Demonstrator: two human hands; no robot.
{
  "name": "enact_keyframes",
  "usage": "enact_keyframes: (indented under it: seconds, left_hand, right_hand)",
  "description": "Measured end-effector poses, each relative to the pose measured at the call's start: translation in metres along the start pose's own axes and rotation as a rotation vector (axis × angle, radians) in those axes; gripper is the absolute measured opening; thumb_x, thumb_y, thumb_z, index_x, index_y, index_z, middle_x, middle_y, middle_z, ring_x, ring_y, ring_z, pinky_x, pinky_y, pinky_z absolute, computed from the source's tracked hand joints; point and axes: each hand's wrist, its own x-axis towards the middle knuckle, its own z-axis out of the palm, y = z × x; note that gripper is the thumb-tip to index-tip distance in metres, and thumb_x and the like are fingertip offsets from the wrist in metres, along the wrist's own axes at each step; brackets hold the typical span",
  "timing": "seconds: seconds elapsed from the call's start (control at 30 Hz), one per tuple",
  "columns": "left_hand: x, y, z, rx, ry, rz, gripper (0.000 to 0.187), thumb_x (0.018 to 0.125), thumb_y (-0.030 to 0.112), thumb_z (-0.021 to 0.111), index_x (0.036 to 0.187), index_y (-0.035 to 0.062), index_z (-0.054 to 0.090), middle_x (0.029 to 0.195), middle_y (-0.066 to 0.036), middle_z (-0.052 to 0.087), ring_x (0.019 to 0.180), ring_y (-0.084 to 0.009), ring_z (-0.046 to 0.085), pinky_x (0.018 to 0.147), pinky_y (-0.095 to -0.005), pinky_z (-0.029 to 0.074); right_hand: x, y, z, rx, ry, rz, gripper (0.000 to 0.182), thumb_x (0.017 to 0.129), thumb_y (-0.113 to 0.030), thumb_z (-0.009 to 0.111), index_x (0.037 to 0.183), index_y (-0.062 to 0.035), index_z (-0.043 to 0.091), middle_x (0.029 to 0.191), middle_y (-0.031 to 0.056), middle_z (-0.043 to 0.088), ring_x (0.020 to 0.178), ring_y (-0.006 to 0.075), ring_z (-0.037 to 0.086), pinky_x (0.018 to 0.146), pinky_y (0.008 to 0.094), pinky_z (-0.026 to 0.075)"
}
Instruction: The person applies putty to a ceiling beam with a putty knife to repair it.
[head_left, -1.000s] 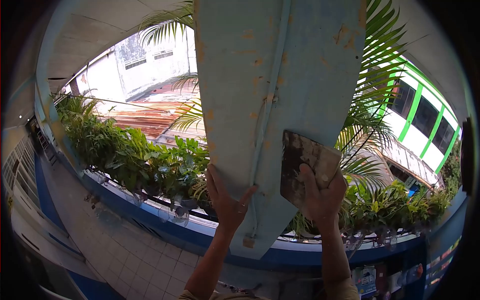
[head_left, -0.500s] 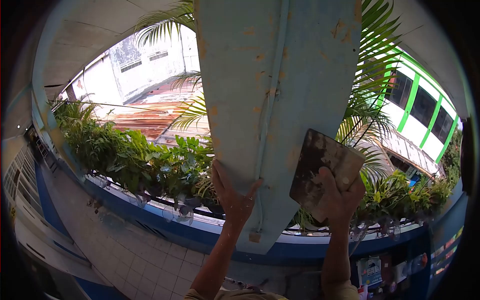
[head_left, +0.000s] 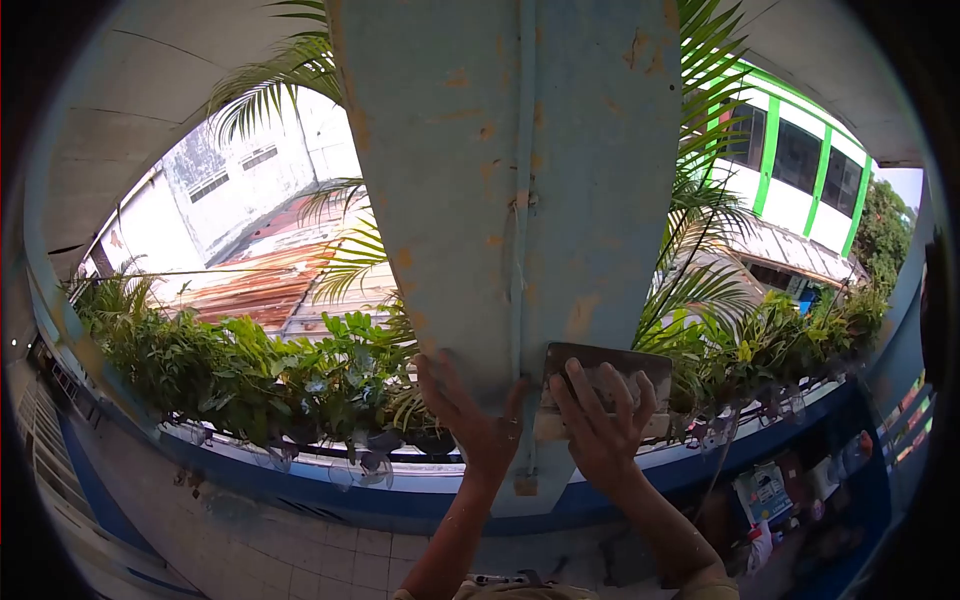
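A wide pale blue-green pillar with patchy orange marks stands in front of me, and a thin conduit runs down its middle. Low on the pillar's left side lies my left hand, open, fingers spread, holding nothing. My right hand is on a flat, dark, stained rectangular plate with a pale lower edge, at the pillar's lower right. Its fingers lie over the plate's face, and the thumb's grip is hidden. A small brown patch shows near the pillar's foot.
Leafy plants line the ledge on the left, more plants on the right. A blue low wall curves below them. Tiled floor lies at the lower left; assorted items stand at the lower right.
My right hand and the plate have moved down and left, closer to my left hand. The plate has turned to lie more level, and more fingers now show over it. The view has shifted.
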Motion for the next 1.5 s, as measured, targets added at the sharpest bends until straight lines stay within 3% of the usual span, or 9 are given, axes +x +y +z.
enact_keyframes:
  seconds: [0.27, 0.43, 0.6, 0.9, 1.03, 1.1, 1.2, 1.43, 1.5]
  left_hand:
    - [-0.005, -0.007, -0.016, 0.087, -0.136, 0.118, 0.080, 0.089, 0.028, 0.076, 0.151, 0.0007, 0.035, 0.158, -0.029, 0.010, 0.149, -0.0467, 0.011, 0.115, -0.0609, 0.020]
    - [-0.048, -0.004, -0.046, -0.305, -0.137, 0.074, 0.043, 0.093, 0.019, 0.072, 0.127, -0.0036, 0.056, 0.135, -0.024, 0.050, 0.121, -0.0333, 0.052, 0.100, -0.0436, 0.044]
    - [-0.073, 0.020, -0.028, -0.930, -0.496, -0.606, 0.043, 0.101, 0.030, 0.063, 0.124, -0.0052, 0.055, 0.117, -0.016, 0.063, 0.104, -0.0164, 0.059, 0.090, -0.0320, 0.048]
    - [-0.092, 0.034, 0.029, -1.386, -0.208, -0.897, 0.053, 0.104, 0.039, 0.056, 0.139, 0.0002, 0.045, 0.126, -0.010, 0.059, 0.112, -0.0154, 0.058, 0.094, -0.0319, 0.049]
    - [-0.104, 0.023, 0.046, -1.355, -0.187, -0.827, 0.050, 0.105, 0.036, 0.055, 0.138, 0.0005, 0.045, 0.132, -0.010, 0.058, 0.115, -0.0158, 0.059, 0.094, -0.0313, 0.051]
    - [-0.101, 0.026, 0.050, -0.429, -0.192, -0.288, 0.046, 0.105, 0.035, 0.054, 0.135, -0.0003, 0.049, 0.131, -0.009, 0.059, 0.111, -0.0148, 0.061, 0.089, -0.0310, 0.052]
    - [-0.050, 0.031, 0.049, -1.330, -0.260, -0.591, 0.042, 0.105, 0.030, 0.054, 0.133, -0.0011, 0.052, 0.128, -0.009, 0.062, 0.104, -0.0168, 0.064, 0.082, -0.0323, 0.053]
    - [-0.060, 0.045, 0.027, -0.704, -0.278, -0.298, 0.043, 0.105, 0.029, 0.055, 0.137, -0.0006, 0.050, 0.130, -0.009, 0.061, 0.112, -0.0210, 0.063, 0.091, -0.0367, 0.053]
    - [-0.075, 0.040, 0.025, -1.464, -0.323, -0.867, 0.050, 0.106, 0.034, 0.052, 0.143, 0.0003, 0.043, 0.139, -0.011, 0.054, 0.123, -0.0220, 0.057, 0.104, -0.0385, 0.048]
  right_hand:
    - [-0.011, -0.015, 0.041, -0.048, 0.142, 0.017, 0.035, 0.086, -0.023, 0.067, 0.121, -0.0248, 0.072, 0.134, -0.0078, 0.064, 0.119, 0.0235, 0.051, 0.102, 0.0518, 0.034]
    - [0.005, -0.016, 0.032, -0.102, 0.155, 0.010, 0.031, 0.091, -0.032, 0.066, 0.121, -0.0289, 0.073, 0.133, -0.0130, 0.065, 0.099, 0.0154, 0.048, 0.086, 0.0383, 0.036]
    - [-0.012, -0.019, 0.026, -0.020, 0.115, 0.039, 0.029, 0.094, -0.039, 0.060, 0.117, -0.0270, 0.075, 0.133, -0.0123, 0.065, 0.097, 0.0149, 0.048, 0.085, 0.0369, 0.037]
    - [-0.013, -0.011, 0.025, -0.029, 0.098, -0.022, 0.026, 0.097, -0.036, 0.058, 0.115, -0.0265, 0.075, 0.130, -0.0092, 0.067, 0.117, 0.0177, 0.058, 0.099, 0.0447, 0.040]
    - [-0.015, -0.009, 0.028, -0.025, 0.091, -0.022, 0.026, 0.095, -0.035, 0.061, 0.114, -0.0267, 0.075, 0.128, -0.0096, 0.068, 0.114, 0.0177, 0.059, 0.098, 0.0458, 0.041]
    - [-0.011, -0.008, 0.029, -0.066, 0.126, -0.042, 0.026, 0.093, -0.034, 0.062, 0.113, -0.0263, 0.076, 0.128, -0.0099, 0.068, 0.117, 0.0179, 0.057, 0.097, 0.0458, 0.041]
    - [0.031, -0.001, 0.015, -0.130, 0.183, -0.004, 0.024, 0.094, -0.034, 0.062, 0.113, -0.0261, 0.076, 0.127, -0.0099, 0.069, 0.120, 0.0178, 0.055, 0.096, 0.0458, 0.041]
    - [0.007, -0.010, 0.007, -0.064, 0.106, -0.001, 0.022, 0.097, -0.032, 0.060, 0.107, -0.0229, 0.078, 0.127, -0.0080, 0.069, 0.118, 0.0183, 0.055, 0.095, 0.0417, 0.041]
    - [-0.012, -0.009, 0.013, -0.020, 0.078, -0.006, 0.018, 0.095, -0.030, 0.062, 0.101, -0.0233, 0.078, 0.126, -0.0071, 0.070, 0.115, 0.0184, 0.058, 0.094, 0.0406, 0.041]
